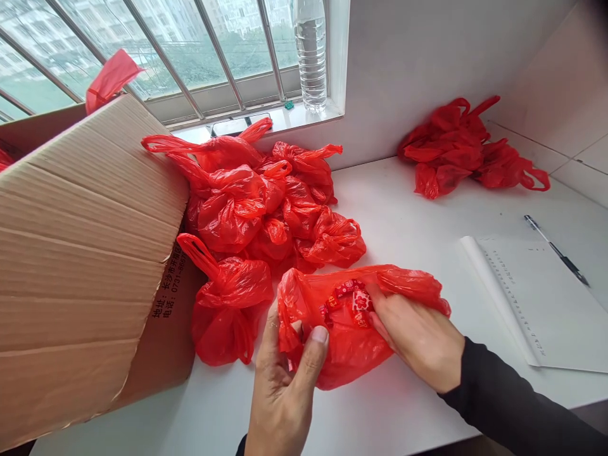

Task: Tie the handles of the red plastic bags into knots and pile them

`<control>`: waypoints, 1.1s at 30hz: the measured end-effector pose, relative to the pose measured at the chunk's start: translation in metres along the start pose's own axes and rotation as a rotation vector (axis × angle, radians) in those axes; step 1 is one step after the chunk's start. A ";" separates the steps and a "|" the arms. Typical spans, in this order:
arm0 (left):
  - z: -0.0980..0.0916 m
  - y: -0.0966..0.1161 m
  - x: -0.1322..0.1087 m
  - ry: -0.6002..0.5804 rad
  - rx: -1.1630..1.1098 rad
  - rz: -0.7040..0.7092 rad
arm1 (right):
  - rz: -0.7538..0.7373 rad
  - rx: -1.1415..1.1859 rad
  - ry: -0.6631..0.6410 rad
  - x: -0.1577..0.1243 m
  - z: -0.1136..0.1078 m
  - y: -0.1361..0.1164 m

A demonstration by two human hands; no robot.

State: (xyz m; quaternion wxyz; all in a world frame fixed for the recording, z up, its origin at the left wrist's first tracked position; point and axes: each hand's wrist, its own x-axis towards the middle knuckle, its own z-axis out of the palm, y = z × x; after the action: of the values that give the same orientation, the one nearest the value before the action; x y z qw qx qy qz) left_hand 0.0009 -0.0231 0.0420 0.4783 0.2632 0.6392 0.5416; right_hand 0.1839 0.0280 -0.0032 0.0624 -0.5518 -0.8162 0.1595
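A red plastic bag point(349, 345) lies open on the white table point(403, 405) in front of me. My left hand point(285, 386) pinches its left rim between thumb and fingers. My right hand point(418, 339) reaches into the bag's mouth, fingers closed on small red printed packets point(354, 297) inside. Just left of it sits a knotted red bag point(228, 304).
A big cardboard box point(80, 253) with open flaps stands at the left. Several knotted red bags point(266, 196) are heaped behind, and more point(460, 152) at the far right corner. Paper sheets point(532, 297) and a pen point(558, 250) lie right. A water bottle point(311, 54) stands on the windowsill.
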 end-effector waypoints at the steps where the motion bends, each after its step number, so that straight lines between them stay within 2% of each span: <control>1: -0.001 0.000 0.000 0.003 0.010 0.004 | -0.005 -0.007 0.000 0.000 -0.004 -0.003; 4: -0.002 -0.002 0.002 -0.009 0.030 0.025 | -0.020 0.020 0.019 0.003 -0.013 -0.012; 7: -0.004 -0.004 0.003 0.009 0.012 -0.002 | 0.029 0.002 0.037 0.008 -0.017 -0.017; 11: -0.004 -0.004 0.002 0.039 -0.012 -0.014 | 0.017 -0.021 -0.014 0.009 -0.014 -0.010; 13: -0.002 -0.003 0.001 -0.005 -0.029 0.001 | -0.002 -0.049 -0.027 0.007 -0.011 -0.006; 16: 0.001 0.000 -0.001 -0.066 -0.055 -0.008 | -0.039 -0.097 0.020 0.001 -0.006 -0.003; 18: 0.002 0.001 0.000 -0.043 -0.054 -0.009 | -0.110 -0.083 0.025 -0.001 -0.004 -0.005; 20: 0.003 0.001 0.002 -0.016 -0.047 -0.002 | -0.135 -0.059 -0.031 0.000 -0.001 -0.007; 23: 0.004 0.000 0.003 -0.033 -0.062 -0.024 | -0.046 -0.049 -0.159 0.006 0.004 -0.012; 26: 0.002 -0.001 0.003 -0.037 -0.063 -0.043 | 0.008 -0.025 -0.215 0.011 0.004 -0.014; 31: 0.004 0.002 0.003 0.035 -0.016 0.013 | 0.020 -0.007 -0.133 0.010 -0.002 -0.013; 33: 0.007 0.006 0.003 0.024 -0.032 0.025 | 0.045 -0.017 -0.127 0.010 -0.004 -0.012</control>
State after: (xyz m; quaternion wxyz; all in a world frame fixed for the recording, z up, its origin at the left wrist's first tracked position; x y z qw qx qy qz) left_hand 0.0044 -0.0158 0.0466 0.4679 0.2570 0.6327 0.5611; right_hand 0.1709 0.0340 0.0041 0.0023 -0.5595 -0.8071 0.1885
